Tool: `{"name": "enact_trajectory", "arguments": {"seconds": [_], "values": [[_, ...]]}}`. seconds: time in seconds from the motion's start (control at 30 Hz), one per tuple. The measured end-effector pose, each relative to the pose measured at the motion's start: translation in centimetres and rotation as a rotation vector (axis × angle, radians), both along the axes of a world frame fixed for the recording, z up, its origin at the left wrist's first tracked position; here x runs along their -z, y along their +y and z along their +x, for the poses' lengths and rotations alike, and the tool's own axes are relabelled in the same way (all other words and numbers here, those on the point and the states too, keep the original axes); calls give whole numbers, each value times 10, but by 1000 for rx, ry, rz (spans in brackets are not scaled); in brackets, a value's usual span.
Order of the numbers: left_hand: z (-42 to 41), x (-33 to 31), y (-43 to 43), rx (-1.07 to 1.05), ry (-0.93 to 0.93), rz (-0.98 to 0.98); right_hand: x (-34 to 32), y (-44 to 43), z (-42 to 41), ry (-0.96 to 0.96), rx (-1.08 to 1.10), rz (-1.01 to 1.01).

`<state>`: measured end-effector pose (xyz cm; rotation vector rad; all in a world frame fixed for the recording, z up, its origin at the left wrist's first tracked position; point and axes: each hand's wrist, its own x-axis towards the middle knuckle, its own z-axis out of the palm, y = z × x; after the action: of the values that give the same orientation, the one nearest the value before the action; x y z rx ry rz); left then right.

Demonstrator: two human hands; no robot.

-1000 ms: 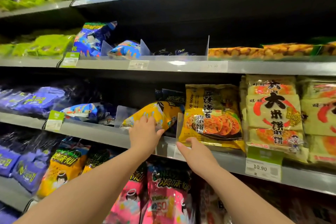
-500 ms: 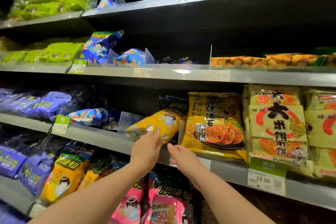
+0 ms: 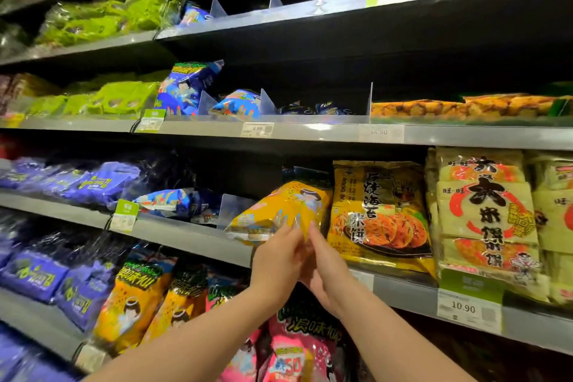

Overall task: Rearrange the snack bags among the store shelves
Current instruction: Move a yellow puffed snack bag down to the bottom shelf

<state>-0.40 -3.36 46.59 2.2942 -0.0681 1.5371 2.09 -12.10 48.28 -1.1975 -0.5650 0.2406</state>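
Now we've got both hands on the yellow snack bag, sitting tilted at the front lip of the third shelf, roughly dead centre of our view. Our left hand pinches its lower corner from seven o'clock, our right hand closes in from five o'clock; both grips look closed on the bag's bottom edge, fingers nearly touching each other.

How far along? We'd call it early to middling: this bag is half out of its slot, not yet placed anywhere, and blue bags lie loose at nine o'clock.

Room to move: a clear divider stands just beside the bag at nine o'clock, and the big rice cracker pack presses close at three o'clock, so it's a tight lane. At twelve o'clock the shelf above hangs low over the bag, though its dark middle bay looks open. Straight back towards us is the freest way out.
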Motion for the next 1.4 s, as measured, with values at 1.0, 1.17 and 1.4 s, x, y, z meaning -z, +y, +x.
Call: {"name": "enact_trajectory", "arguments": {"seconds": [1.0,1.17,1.4], "values": [[-155,149,46,105,587,-584,167,-58,-126,-55,125,-192],[-170,205,37,192,819,-641,236,-77,-125,11,59,-339],[-158,269,54,247,932,-843,323,-65,-111,54,-25,-449]]}}
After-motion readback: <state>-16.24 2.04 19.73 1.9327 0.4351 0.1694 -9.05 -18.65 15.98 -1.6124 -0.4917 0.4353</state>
